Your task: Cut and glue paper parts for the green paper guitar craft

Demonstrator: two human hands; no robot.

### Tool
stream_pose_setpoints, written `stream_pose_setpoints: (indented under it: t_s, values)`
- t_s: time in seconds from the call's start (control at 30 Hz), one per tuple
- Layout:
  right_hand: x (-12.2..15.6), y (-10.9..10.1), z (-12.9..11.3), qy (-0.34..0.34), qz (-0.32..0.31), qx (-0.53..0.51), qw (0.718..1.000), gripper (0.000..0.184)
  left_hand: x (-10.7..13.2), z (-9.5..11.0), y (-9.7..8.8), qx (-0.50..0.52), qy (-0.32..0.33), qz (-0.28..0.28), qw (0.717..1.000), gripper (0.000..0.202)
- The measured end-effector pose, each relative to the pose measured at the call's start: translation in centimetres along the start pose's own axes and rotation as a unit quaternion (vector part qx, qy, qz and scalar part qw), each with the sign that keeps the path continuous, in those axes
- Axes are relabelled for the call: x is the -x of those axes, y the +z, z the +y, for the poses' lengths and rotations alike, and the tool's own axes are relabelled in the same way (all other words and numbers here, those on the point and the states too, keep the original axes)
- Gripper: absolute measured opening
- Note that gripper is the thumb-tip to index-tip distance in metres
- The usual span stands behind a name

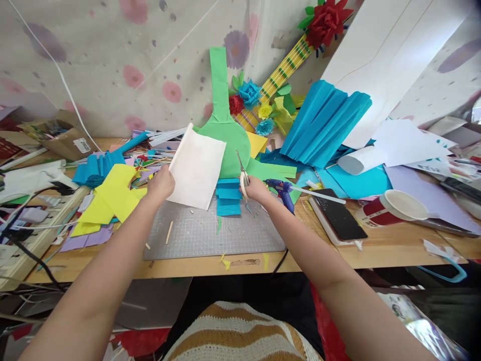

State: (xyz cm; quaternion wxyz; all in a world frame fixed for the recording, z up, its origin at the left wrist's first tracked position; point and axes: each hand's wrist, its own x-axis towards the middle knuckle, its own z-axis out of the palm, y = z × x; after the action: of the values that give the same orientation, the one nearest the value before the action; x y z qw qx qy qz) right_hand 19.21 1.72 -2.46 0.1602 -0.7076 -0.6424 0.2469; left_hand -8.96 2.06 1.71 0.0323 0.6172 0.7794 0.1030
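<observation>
One view, worn on the person's head, faces forward and down across the desk [176, 268] to the flowered wall [93, 50]. It looks from close above the striped top [240, 336], at the bottom edge, with the left hand [161, 184] and right hand [256, 190] at arm's reach, near mid-frame.

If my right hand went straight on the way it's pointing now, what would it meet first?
Most likely the green shape: the scissors in your right hand point toward its round part. How much gap, if any, lies between tips and surface is hard to judge from this one view.
</observation>
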Motion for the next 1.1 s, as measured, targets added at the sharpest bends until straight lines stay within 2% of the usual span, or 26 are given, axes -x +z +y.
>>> stream_pose_setpoints:
  t_s: [0.07, 0.2, 0.37, 0.47, 0.63, 0.9, 1.0, 1.1]
  values:
    - [0.3, -0.8, -0.2, -0.006, 0.027, 0.026, 0.999, 0.031, 0.3, 0.2, -0.8, -0.022, 0.027, 0.026, 0.999, 0.035]
    - [0.6, -2.0, -1.2, -0.023, 0.078, -0.011, 0.997, 0.031, 0.7, 0.8, -1.9, -0.056, 0.088, 0.058, 0.993, 0.039]
    - [0.0, -2.2, -1.9, -0.072, 0.075, -0.141, 0.985, 0.03, 0.8, 0.9, -2.5, -0.114, 0.178, 0.05, 0.976, 0.042]
    - [-0.6, -1.9, -2.3, -0.103, 0.071, -0.198, 0.972, 0.036, 0.8, 0.8, -2.6, -0.153, 0.237, 0.017, 0.959, 0.037]
    - [-1.3, -1.4, -3.7, -0.136, 0.067, -0.165, 0.975, 0.043, 0.8, 1.0, -2.8, -0.194, 0.242, -0.024, 0.95, 0.038]
    - [-1.6, -1.6, -5.1, -0.12, 0.098, -0.142, 0.978, 0.046, 0.8, 1.7, -2.8, -0.171, 0.276, -0.004, 0.946, 0.04]
    - [-1.6, -1.6, -5.6, -0.146, 0.086, -0.115, 0.979, 0.04, 0.5, 1.7, -2.2, -0.139, 0.319, 0.009, 0.937, 0.044]
    - [-1.9, -1.5, -5.9, -0.143, 0.093, -0.092, 0.981, 0.027, -0.2, 1.7, -1.8, -0.13, 0.356, 0.014, 0.925, 0.042]
